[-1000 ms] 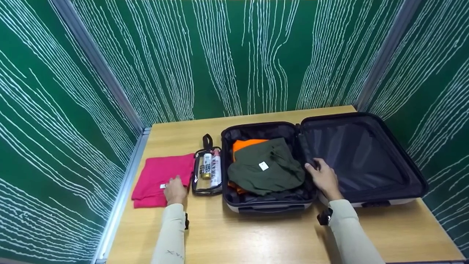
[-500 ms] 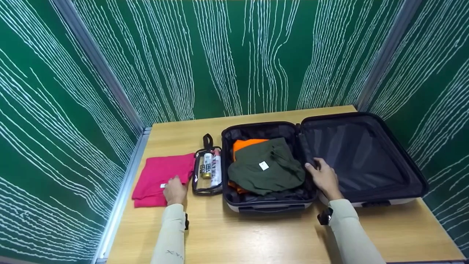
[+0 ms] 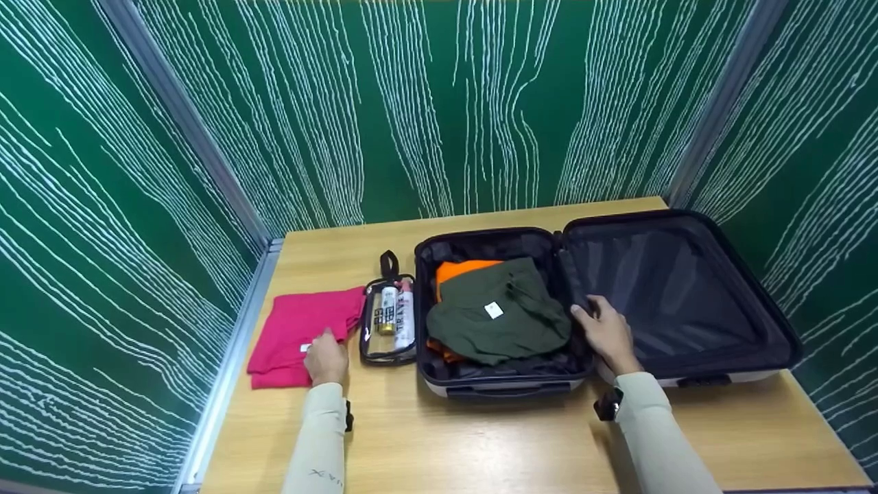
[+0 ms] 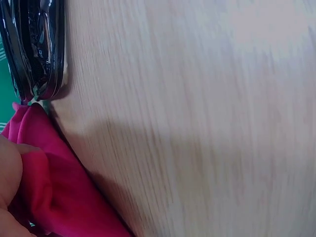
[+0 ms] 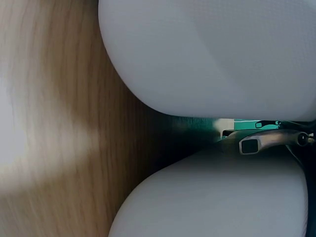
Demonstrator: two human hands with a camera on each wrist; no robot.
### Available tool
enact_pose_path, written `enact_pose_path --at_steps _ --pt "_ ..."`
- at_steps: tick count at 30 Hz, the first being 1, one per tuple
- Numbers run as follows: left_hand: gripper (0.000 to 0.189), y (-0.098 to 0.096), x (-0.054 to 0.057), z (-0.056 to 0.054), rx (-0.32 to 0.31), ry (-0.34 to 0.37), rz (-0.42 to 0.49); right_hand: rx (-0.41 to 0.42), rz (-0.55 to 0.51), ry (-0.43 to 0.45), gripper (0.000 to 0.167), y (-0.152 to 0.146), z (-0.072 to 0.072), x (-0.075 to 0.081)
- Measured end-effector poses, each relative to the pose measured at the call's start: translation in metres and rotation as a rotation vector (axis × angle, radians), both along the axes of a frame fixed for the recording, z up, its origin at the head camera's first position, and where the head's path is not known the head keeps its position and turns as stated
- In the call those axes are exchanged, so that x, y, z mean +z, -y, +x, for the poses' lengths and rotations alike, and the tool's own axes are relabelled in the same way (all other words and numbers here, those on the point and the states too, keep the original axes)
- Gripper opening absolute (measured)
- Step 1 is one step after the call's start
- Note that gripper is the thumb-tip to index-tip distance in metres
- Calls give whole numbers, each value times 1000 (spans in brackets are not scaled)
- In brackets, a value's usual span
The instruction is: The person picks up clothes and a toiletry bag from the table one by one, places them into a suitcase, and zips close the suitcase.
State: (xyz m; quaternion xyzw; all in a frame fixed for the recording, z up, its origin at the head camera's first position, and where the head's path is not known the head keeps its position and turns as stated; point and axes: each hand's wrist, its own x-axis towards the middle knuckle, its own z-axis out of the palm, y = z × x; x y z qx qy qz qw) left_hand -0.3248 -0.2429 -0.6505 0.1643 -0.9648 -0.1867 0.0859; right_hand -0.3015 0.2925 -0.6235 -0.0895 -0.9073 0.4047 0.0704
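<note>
In the head view, a folded pink garment [image 3: 302, 322] with a small white tag lies at the left of the table. My left hand [image 3: 327, 357] pinches its near right part, where the cloth is creased; in the left wrist view, fingers [image 4: 9, 173] meet a raised fold. My right hand [image 3: 607, 335] grips the inner edge of an open suitcase [image 3: 507, 387], where its two halves meet. Dark green drawstring shorts [image 3: 473, 326] lie on orange cloth [image 3: 466, 269] in the left half. The right wrist view shows the two pale shells but not the hand.
A clear toiletry pouch [image 3: 370, 353] with bottles stands between the pink garment and the suitcase. The suitcase's right half [image 3: 672, 295] lies open. Green panels [image 3: 480, 137] with white lines enclose the wooden table [image 3: 466, 446] behind and at both sides.
The pink garment's right edge has become more creased near my left hand, which has shifted very slightly left. The right hand and the suitcase stay put.
</note>
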Motion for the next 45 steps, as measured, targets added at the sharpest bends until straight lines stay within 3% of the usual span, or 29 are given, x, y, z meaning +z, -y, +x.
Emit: enact_pose_path --at_steps 12,22,32,40,45 --pt "25 1 1 5 23 -30 59 11 1 14 65 -2 0 -1" --pt "30 4 11 6 80 21 178 -19 -1 6 62 0 1 -2" --pt "25 8 15 6 37 -5 111 -19 4 -1 62 0 0 -1" --pt "20 10 14 3 57 -29 216 16 1 19 66 -2 1 0" --pt "21 11 14 3 56 -25 219 12 -4 2 65 -2 0 1"
